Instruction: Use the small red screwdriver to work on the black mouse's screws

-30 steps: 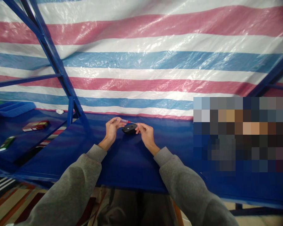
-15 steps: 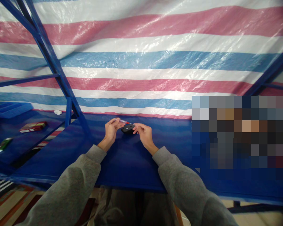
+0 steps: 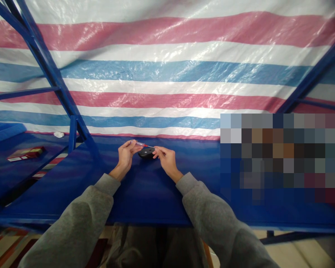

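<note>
A small black computer mouse (image 3: 146, 152) lies on the blue table (image 3: 145, 193) between my two hands. My left hand (image 3: 125, 154) pinches a thin screwdriver (image 3: 142, 144) with a clear and red handle, held level over the mouse. My right hand (image 3: 164, 159) is closed too, its fingertips at the screwdriver's tip and the mouse's right edge. Whether it grips the tip or the mouse is too small to tell. Grey sleeves cover both arms.
A striped red, white and blue tarp (image 3: 167, 74) hangs behind the table. Blue frame bars (image 3: 53, 78) rise at the left. The neighbouring table at the left holds a red box (image 3: 25, 153) and a blue tray (image 3: 4, 132). The right side is blurred out.
The view has shifted slightly, so hands and mouse sit a little further left and lower in the picture. The grip of both hands looks unchanged.
</note>
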`<act>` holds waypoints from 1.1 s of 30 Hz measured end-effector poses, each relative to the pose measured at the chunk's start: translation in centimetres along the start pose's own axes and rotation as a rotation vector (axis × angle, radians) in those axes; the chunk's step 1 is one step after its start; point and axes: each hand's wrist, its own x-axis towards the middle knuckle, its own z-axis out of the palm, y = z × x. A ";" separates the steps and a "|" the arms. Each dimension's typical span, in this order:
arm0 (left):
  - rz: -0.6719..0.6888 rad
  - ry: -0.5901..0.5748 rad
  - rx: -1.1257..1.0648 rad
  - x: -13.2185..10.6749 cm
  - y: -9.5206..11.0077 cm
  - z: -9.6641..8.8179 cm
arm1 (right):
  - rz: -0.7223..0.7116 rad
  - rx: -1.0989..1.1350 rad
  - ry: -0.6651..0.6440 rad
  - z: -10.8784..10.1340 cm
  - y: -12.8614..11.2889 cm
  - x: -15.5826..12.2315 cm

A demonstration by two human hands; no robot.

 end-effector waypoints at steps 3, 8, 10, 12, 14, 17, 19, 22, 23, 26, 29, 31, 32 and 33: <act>0.008 -0.004 -0.008 0.0 0.2 -0.1 | -0.101 -0.159 -0.063 -0.5 0.1 0.0; -0.034 0.007 -0.039 0.2 0.0 -0.2 | -0.218 -0.421 -0.169 -1.3 -0.2 0.3; -0.033 -0.007 -0.036 0.2 0.0 -0.1 | -0.213 -0.436 -0.185 -1.4 -0.2 0.4; -0.015 -0.038 -0.027 0.2 0.1 -0.1 | -0.184 -0.410 -0.188 -1.5 -0.3 0.4; -0.002 -0.069 -0.015 0.1 0.3 0.0 | -0.155 -0.373 -0.192 -1.4 -0.3 0.4; -0.009 -0.091 -0.006 0.0 0.5 0.2 | -0.150 -0.363 -0.199 -1.2 -0.4 0.2; -0.003 -0.096 -0.002 0.0 0.6 0.3 | -0.174 -0.394 -0.202 -1.1 -0.6 0.1; 0.033 -0.112 0.014 -0.1 0.6 0.4 | -0.218 -0.447 -0.203 -0.8 -1.0 0.0; 0.050 -0.114 0.019 -0.1 0.6 0.3 | -0.222 -0.458 -0.178 -0.8 -1.1 -0.1; 0.138 -0.087 0.029 0.3 0.8 0.3 | -0.198 -0.459 -0.031 -1.0 -0.8 0.2; 0.263 -0.057 0.057 1.7 1.1 0.4 | -0.205 -0.500 -0.027 -1.6 0.1 1.0; 0.325 -0.044 0.081 3.0 1.3 0.6 | -0.256 -0.583 -0.165 -1.9 0.9 1.7; 0.357 -0.030 0.088 3.7 1.4 0.6 | -0.281 -0.625 -0.247 -2.0 1.3 2.0; 0.386 -0.026 0.103 4.3 1.4 0.7 | -0.299 -0.666 -0.324 -1.9 1.7 2.3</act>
